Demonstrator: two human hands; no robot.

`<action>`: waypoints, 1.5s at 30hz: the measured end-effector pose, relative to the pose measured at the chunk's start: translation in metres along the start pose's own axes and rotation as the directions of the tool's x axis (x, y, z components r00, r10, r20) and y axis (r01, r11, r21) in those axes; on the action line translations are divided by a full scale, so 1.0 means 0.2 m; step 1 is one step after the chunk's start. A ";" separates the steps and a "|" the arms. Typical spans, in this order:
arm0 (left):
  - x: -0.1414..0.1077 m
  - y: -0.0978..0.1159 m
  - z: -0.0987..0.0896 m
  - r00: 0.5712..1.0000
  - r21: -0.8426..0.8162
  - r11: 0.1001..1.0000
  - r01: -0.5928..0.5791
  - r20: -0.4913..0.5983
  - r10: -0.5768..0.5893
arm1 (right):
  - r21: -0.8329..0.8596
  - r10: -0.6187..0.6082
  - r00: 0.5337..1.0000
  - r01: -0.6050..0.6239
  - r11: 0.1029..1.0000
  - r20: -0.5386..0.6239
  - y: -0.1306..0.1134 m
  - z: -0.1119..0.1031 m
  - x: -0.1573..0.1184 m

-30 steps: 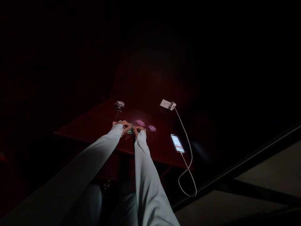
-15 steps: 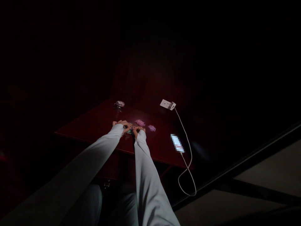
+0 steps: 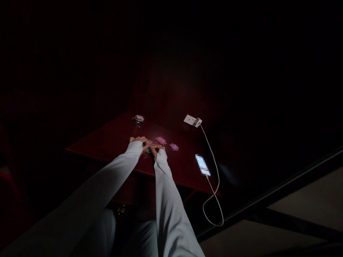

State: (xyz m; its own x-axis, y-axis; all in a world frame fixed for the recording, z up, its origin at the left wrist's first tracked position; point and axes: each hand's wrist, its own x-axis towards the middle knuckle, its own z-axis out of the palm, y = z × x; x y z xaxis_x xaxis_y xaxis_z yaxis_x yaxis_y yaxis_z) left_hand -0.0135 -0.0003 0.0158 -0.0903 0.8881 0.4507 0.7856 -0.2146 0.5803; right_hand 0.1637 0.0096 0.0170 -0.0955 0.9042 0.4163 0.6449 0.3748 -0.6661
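Both hands work low over the counter [image 3: 102,142] at a mixed pile [image 3: 150,144] of what look like small coloured bands. The left hand [image 3: 139,139] curls over the pile's left side; the right hand [image 3: 158,148] reaches in from the right, fingers bent down close to it. Whether either set of fingers is pinching a band I cannot tell; they are too small and dim here. Just beyond the right hand lies a pink pile [image 3: 161,140], with a purple pile [image 3: 174,146] to its right. A jar [image 3: 138,119] stands behind the left hand; a phone [image 3: 203,165] lies well to the right.

The step in hand seems to be picking through the mixed pile. The next move probably calls for a fine pinch, freeing one band without dragging its neighbours.
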 end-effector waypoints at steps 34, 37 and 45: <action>-0.02 0.07 0.02 0.975 0.078 0.973 -0.219 0.056 0.215 | -0.455 -0.135 0.988 0.085 0.886 -0.078 -0.11 0.00 -0.04; -0.02 0.08 0.02 0.979 0.113 0.973 -0.203 0.039 0.199 | -0.476 -0.182 0.981 0.132 0.869 -0.060 -0.12 0.00 -0.05; -0.03 0.10 0.00 0.988 0.181 0.972 -0.152 0.019 0.151 | -0.518 -0.182 0.982 0.130 0.846 -0.050 -0.12 0.01 -0.06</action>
State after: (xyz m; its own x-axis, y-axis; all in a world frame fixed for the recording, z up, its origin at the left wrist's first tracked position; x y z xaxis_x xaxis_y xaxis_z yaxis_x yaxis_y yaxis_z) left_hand 0.0024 -0.0093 0.0238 0.0409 0.8533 0.5198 0.8877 -0.2698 0.3731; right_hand 0.1478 -0.0096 0.0280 -0.1728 0.8096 0.5610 0.9255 0.3284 -0.1888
